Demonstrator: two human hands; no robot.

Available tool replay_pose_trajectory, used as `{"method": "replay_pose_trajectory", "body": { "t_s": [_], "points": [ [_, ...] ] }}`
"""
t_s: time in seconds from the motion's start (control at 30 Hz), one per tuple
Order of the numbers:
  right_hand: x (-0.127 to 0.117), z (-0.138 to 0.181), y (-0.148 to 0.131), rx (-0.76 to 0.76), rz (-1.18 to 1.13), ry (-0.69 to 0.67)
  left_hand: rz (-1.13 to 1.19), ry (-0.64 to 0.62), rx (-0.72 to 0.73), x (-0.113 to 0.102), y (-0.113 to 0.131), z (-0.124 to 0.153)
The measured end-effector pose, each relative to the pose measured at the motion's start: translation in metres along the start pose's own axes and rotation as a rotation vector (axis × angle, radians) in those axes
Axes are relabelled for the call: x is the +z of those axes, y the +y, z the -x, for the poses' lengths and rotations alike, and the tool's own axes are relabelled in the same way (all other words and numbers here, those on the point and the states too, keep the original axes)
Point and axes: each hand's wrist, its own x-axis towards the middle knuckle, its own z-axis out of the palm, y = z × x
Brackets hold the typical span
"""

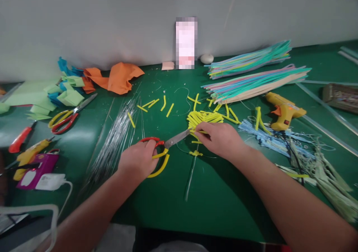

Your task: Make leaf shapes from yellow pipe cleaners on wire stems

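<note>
My left hand [138, 158] is wrapped round the handles of a pair of scissors [175, 139] with one red and one yellow loop. The blades point right, their tips close to my right fingertips. My right hand [216, 138] is pinched on a short yellow pipe cleaner piece [192, 131], mostly hidden by the fingers. Just beyond lies a pile of cut yellow pipe cleaner pieces [205, 118]. Below the blades, a small yellow twisted piece [195, 153] lies on the green table [167, 211] by a thin clear strand.
Pipe cleaner bundles [251, 84] lie at the back right, near a yellow glue gun [285, 111] and tassels [321, 170]. Thin wires [117, 140] spread left of centre. A second pair of scissors [71, 115], orange paper [123, 78] and a red-handled cutter [21, 139] lie left. A phone [186, 43] leans on the wall.
</note>
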Motion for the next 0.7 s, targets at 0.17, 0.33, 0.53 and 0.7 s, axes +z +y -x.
{"method": "replay_pose_trajectory", "body": {
  "t_s": [0.17, 0.33, 0.53, 0.7],
  "points": [
    [-0.0004, -0.0013, 0.0003, 0.012, -0.026, -0.023, 0.003, -0.033, 0.017, 0.0012, -0.0003, -0.0012],
    [-0.0001, -0.0024, 0.0008, 0.024, -0.048, -0.038, -0.019, -0.050, 0.053, 0.0013, -0.0015, -0.0020],
    [-0.0015, -0.0037, -0.0013, 0.032, -0.039, -0.059, -0.037, -0.090, 0.074, -0.0026, -0.0020, -0.0028],
    [-0.0026, -0.0047, -0.0013, 0.035, -0.052, -0.075, -0.045, -0.062, 0.102, -0.0042, -0.0021, -0.0014]
  ]
}}
